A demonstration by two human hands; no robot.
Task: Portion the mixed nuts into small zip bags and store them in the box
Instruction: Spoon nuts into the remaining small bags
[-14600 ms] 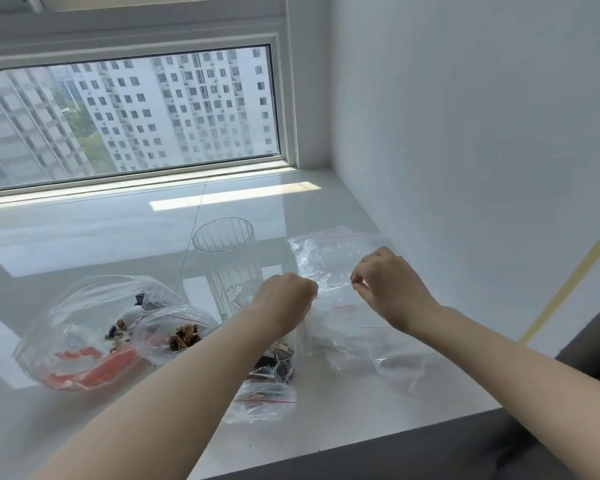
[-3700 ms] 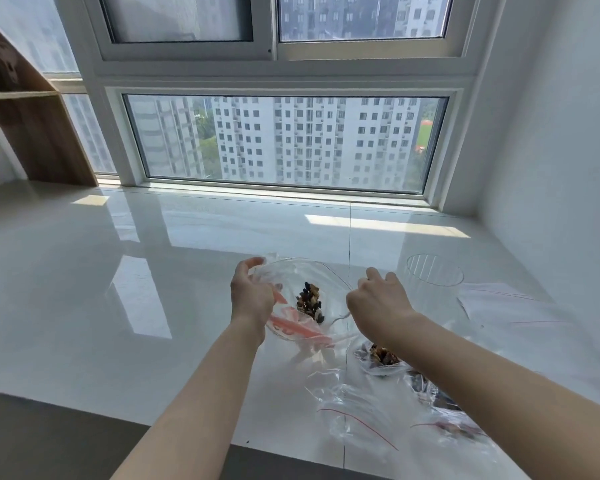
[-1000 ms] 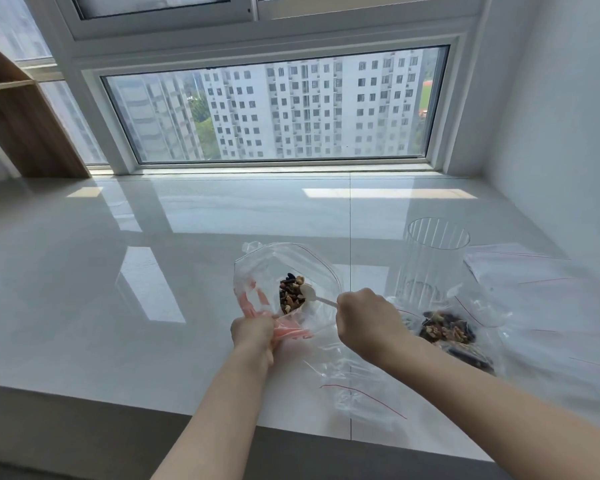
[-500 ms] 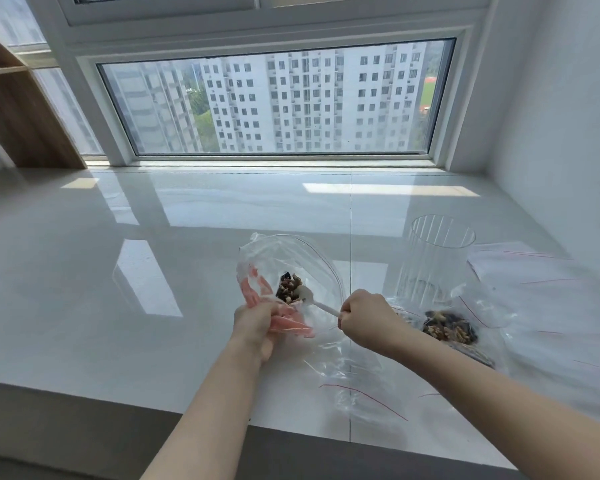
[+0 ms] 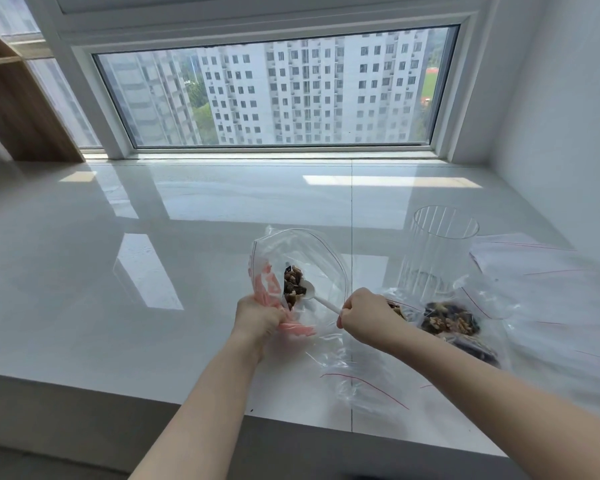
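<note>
My left hand [image 5: 258, 318] grips the bottom of a large clear bag [image 5: 321, 261] with red print, holding its mouth open toward me. A small heap of mixed nuts [image 5: 292, 286] lies inside it. My right hand [image 5: 364, 315] is curled round the handle of a white plastic spoon [image 5: 317, 299] whose bowl reaches into the bag beside the nuts. To the right, small zip bags filled with nuts [image 5: 449, 322] lie on the white counter [image 5: 118, 289]. A tall clear ribbed container [image 5: 437, 254] stands behind them.
Empty zip bags with red seal lines lie near the front edge [image 5: 364, 386] and spread at the right beside the wall [image 5: 534, 268]. The counter's front edge [image 5: 118, 393] runs below my arms. A wooden shelf [image 5: 18, 109] stands far left under the window.
The spoon's bowl has shifted within the large bag, now sitting just right of the nuts. My left hand keeps its hold on the bag's bottom. The view has tilted slightly.
</note>
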